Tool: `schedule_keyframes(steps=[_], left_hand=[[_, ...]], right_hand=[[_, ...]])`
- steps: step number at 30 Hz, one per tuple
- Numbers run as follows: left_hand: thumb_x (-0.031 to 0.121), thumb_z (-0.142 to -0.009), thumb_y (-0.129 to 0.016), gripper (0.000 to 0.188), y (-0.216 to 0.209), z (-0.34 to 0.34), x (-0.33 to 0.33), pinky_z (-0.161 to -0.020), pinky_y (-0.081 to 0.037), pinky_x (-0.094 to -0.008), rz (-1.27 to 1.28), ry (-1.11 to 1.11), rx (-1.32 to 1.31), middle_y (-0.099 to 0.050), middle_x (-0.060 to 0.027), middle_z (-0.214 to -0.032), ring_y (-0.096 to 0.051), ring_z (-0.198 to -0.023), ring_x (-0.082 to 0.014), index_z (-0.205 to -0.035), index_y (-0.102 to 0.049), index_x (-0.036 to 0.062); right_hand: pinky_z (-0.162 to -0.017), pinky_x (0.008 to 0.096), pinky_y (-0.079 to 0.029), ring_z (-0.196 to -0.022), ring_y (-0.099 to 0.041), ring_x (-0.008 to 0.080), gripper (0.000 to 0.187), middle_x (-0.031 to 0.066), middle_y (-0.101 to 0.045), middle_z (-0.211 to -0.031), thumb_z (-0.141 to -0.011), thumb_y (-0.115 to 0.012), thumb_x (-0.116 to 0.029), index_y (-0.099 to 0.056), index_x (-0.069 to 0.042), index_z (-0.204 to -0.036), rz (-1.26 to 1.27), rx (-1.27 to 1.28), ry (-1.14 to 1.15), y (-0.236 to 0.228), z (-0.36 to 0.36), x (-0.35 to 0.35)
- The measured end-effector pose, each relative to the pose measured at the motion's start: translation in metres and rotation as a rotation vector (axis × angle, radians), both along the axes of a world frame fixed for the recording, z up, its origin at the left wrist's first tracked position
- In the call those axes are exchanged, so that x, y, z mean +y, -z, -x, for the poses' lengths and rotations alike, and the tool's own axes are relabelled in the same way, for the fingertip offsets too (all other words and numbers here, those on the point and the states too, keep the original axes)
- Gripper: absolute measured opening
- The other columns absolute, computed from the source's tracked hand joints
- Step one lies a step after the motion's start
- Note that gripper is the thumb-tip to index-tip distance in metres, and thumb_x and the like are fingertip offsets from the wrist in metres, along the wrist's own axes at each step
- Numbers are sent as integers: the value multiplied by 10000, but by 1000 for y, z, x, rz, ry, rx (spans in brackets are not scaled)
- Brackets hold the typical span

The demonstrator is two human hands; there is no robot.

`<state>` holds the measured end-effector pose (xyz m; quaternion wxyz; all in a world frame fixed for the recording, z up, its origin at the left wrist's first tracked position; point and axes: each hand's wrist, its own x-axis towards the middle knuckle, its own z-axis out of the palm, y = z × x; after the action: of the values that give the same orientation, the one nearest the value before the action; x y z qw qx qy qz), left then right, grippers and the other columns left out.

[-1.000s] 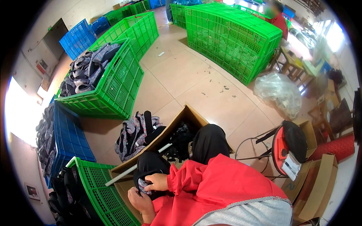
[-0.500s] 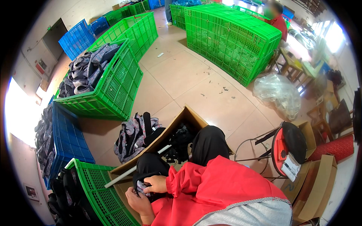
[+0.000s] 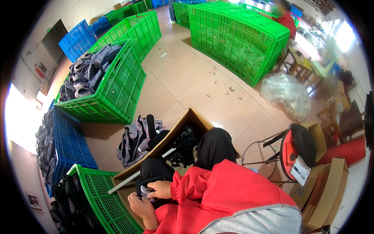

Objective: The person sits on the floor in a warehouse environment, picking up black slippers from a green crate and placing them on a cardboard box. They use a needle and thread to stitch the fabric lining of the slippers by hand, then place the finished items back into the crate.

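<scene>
In my lap, over my left knee, is a padded cloth piece (image 3: 145,191) with grey-pink patterned fabric and black fabric. My left hand (image 3: 141,207) grips its near left edge with fingers curled. From the right, my right hand (image 3: 160,189) pinches the same piece, its fingers bent close to the left ones. Much of the piece is covered by my hands and blends with my black trousers. Between my knees stands an open cardboard box (image 3: 180,124) with black items (image 3: 187,143) inside. A white rod (image 3: 128,181) lies across the box's left side.
Similar patterned pieces (image 3: 136,141) are heaped beyond the box. More fill a green crate (image 3: 117,93) and a blue crate (image 3: 76,136); a near green crate (image 3: 105,191) holds black pieces. At right are a round stool (image 3: 287,154) and a clear plastic bag (image 3: 286,93). A person (image 3: 287,19) sits far right.
Both hands keep their hold on the cloth piece, with only a slight shift of the fingers. The whole view has moved a little; nothing was let go.
</scene>
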<state>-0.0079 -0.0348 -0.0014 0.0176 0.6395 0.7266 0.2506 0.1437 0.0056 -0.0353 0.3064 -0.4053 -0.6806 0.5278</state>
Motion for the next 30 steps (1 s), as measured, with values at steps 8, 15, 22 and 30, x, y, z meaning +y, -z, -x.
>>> schedule_keyframes(steps=[8, 15, 22, 30], left_hand=[[-35, -729, -573, 245, -5, 1, -8, -653, -426, -430, -15, 150, -70, -501, -153, -839, -530, -732, -335, -973, -554, -34], [-3, -824, -604, 293, -7, -4, -16, -747, -491, -382, -31, 127, -260, -551, -191, -1131, -594, -917, -331, -1113, -579, -41], [30, -821, -682, 388, -7, 2, -37, -891, -509, -354, -23, 251, -193, -540, -206, -1301, -565, -1140, -327, -1205, -631, 21], [93, -749, -761, 407, -2, -1, -21, -945, -459, -420, -105, 239, -187, -605, -159, -1209, -572, -1089, -346, -1146, -679, 64]], right_hand=[[-657, 359, -505, -669, -663, 243, 345, 164, -666, -854, -850, -703, -268, -598, 25, -1001, 57, 79, 1, 3, 2, 2], [-616, 299, -515, -650, -634, 148, 343, 90, -665, -833, -852, -732, -258, -612, 32, -989, 359, 257, -36, -5, -3, 8], [-628, 305, -522, -693, -647, 155, 355, 102, -681, -839, -860, -726, -281, -635, 38, -987, 376, 310, -35, -7, -3, 5], [-698, 281, -554, -745, -704, 191, 218, 118, -702, -947, -937, -591, -97, -640, 38, -1101, 424, 320, 30, -40, -37, 17]])
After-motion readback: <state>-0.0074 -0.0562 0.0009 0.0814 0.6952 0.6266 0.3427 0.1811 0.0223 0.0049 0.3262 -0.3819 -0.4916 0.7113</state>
